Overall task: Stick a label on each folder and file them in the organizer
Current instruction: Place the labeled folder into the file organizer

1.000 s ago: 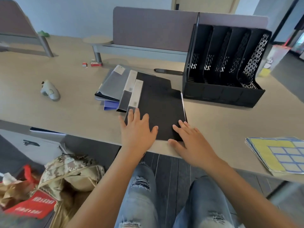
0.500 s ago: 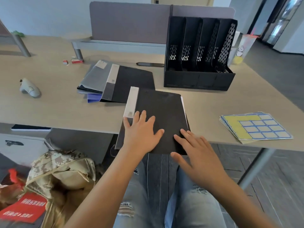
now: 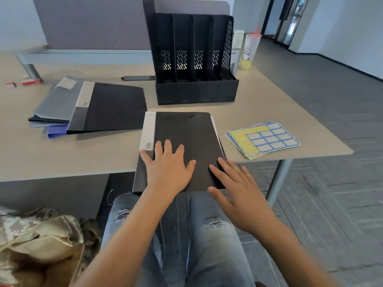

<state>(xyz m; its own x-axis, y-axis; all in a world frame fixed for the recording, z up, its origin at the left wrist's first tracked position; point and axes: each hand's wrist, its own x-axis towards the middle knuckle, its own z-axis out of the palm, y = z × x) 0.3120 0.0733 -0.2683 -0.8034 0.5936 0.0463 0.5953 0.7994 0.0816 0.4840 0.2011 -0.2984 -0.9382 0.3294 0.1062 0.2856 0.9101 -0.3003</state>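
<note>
Pressing flat on the black folder (image 3: 182, 141): your left hand (image 3: 169, 168) lies palm down on its near left part, fingers straight and spread, fingertips just beside the white spine strip (image 3: 148, 131). Your right hand (image 3: 238, 189) is open too, fingers straight, fingertips touching the folder's near right corner. The folder lies on the worktop (image 3: 103, 150) with its near end hanging over the edge, above your knees. Just behind it stands the black organizer (image 3: 194, 59), 4 slots, all without folders. Label sheets (image 3: 263, 139) lie stacked just right of the folder, on the worktop's right corner. A pile of other folders (image 3: 89, 106), grey, blue and black, sits to the left, apart from the one under your hands. A camouflage bag (image 3: 41, 241) is on the floor at your left.
</note>
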